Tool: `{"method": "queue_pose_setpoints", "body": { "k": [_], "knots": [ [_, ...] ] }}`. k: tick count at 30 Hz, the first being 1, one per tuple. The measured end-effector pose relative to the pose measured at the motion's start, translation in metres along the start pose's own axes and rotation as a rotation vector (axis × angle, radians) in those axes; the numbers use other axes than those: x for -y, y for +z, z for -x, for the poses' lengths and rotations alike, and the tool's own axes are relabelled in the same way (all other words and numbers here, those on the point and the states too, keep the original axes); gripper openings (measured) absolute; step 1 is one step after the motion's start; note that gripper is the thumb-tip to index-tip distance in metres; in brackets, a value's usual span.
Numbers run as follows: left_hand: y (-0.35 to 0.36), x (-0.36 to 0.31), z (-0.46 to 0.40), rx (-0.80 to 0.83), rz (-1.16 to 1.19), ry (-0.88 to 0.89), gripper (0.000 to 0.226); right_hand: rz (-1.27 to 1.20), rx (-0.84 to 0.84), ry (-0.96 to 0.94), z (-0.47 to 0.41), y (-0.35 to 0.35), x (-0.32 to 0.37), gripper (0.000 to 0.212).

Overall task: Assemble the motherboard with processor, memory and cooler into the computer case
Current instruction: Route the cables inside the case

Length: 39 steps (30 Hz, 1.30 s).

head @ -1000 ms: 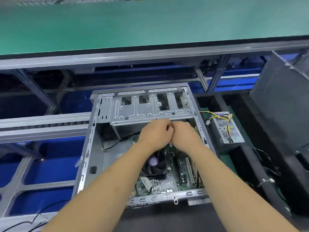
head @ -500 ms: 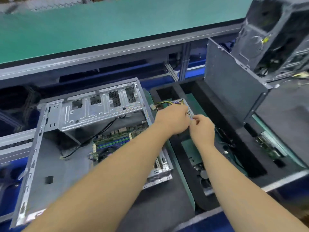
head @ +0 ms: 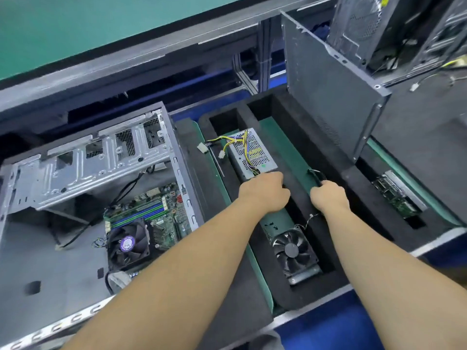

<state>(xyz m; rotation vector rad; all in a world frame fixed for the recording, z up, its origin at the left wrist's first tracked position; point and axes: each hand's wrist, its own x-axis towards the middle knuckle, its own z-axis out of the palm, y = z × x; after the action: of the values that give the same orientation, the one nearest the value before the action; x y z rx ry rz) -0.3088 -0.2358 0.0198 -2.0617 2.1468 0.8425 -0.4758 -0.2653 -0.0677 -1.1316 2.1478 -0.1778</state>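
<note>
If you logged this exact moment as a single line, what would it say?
left hand: on near end of perforated silver metal power supply box | right hand: gripping thin black cable | open grey computer case: untouched

green mat (head: 75, 26), perhaps a conveyor belt

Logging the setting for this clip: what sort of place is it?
Probably a computer assembly line: an open case with a motherboard, a foam tray of parts, and more cases alongside.
</note>
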Motion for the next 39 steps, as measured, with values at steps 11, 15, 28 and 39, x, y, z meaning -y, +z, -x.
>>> {"method": "queue_pose_setpoints", "body": {
  "k": [11, 15, 28, 39],
  "knots": [
    [0.017, -0.005, -0.013, 0.042, 0.076, -0.021, 0.018, 0.045, 0.087, -0.074, -0.031, 0.01, -0.029, 0.077],
    [0.019, -0.008, -0.01, 0.049, 0.091, -0.024, 0.02, 0.052, 0.208, -0.083, -0.033, 0.006, -0.033, 0.085],
    [-0.021, 0.008, 0.003, -0.054, 0.559, -0.073, 0.017, 0.011, -0.056, -0.482, 0.009, -0.047, 0.033, 0.07],
    [-0.075, 0.03, 0.026, -0.243, 1.233, 0.005, 0.042, 0.042, -0.143, -0.816, 0.115, -0.087, 0.15, 0.032]
  ]
}}
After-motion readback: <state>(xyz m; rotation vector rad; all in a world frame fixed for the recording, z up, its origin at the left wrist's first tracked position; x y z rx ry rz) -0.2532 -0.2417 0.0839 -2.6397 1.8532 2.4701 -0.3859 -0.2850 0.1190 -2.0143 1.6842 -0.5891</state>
